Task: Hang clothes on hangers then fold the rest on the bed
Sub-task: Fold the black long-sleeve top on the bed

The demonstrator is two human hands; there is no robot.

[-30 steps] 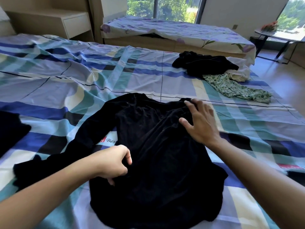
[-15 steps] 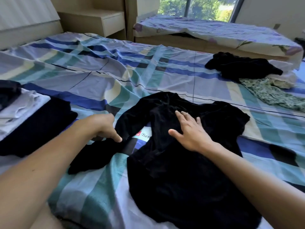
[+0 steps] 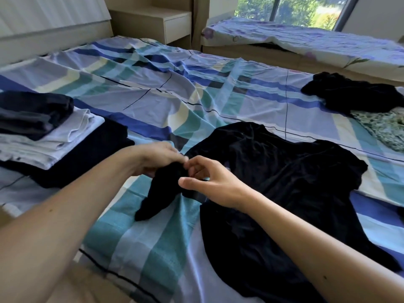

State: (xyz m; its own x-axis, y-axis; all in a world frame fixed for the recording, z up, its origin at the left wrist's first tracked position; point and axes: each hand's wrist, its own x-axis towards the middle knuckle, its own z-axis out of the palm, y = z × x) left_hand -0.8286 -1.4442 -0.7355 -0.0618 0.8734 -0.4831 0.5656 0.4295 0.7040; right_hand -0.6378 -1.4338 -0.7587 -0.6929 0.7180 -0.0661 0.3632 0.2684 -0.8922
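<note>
A black long-sleeved top (image 3: 284,182) lies spread on the plaid bed sheet (image 3: 175,101). Its left sleeve (image 3: 157,193) is bunched and lifted a little off the sheet. My left hand (image 3: 157,158) grips the upper part of that sleeve. My right hand (image 3: 207,180) meets it from the right, fingers curled and pinching the same sleeve fabric. The top's body stretches toward the lower right, partly under my right forearm.
A stack of folded clothes (image 3: 43,136), dark, white and navy, sits at the left of the bed. A black garment (image 3: 349,95) and a green patterned one (image 3: 384,127) lie unfolded at the right. A second bed (image 3: 306,42) and a nightstand (image 3: 161,20) stand behind.
My right hand left the top's chest and moved left to the sleeve. My left hand now grips the sleeve and has raised it. The view swung left, showing the folded stack.
</note>
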